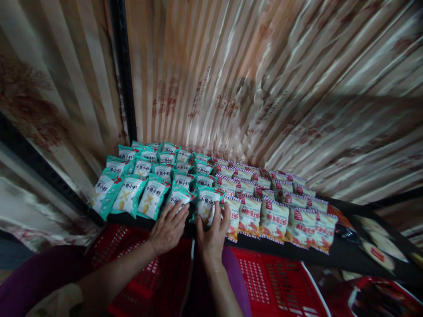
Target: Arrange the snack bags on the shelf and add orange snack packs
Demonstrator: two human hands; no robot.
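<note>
Rows of teal and white snack bags [153, 196] stand on a black shelf. My left hand [170, 226] lies with its fingers stretched out over the lower part of one front-row teal snack bag [180, 197]. Just to the right, my right hand [213, 235] has its thumb and fingers around the sides of another teal snack bag [205, 203], at the end of the teal rows. Rows of cream snack bags [274, 218] with striped edges stand beside it on the right.
Under the shelf [346, 246] are a red basket [145, 273] on the left and a second red basket [280, 281] on the right. Flat packets [376, 255] lie at the shelf's right end. Striped sheeting [198, 66] hangs behind, with a dark post [124, 70].
</note>
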